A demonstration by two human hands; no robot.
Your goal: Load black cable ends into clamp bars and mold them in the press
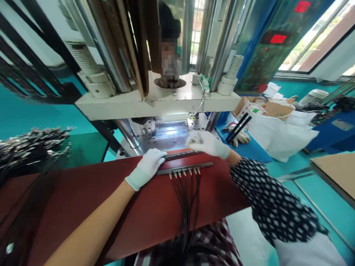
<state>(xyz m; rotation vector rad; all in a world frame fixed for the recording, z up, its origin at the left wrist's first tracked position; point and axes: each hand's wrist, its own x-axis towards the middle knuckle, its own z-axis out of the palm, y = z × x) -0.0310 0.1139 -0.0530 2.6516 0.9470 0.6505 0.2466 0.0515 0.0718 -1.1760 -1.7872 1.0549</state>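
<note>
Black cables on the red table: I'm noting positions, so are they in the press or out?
Out: the cables lie across the red table before the press, metal ends along the nearer bar.

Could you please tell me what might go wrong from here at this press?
The right hand is near the lit metal bed beneath the pale press plate, so it could be pinched if that plate came down.

The black cables run past the near edge of the red tabletop toward the person's lap; a snag there might drag the dark bar at their connector ends out of line.
</note>
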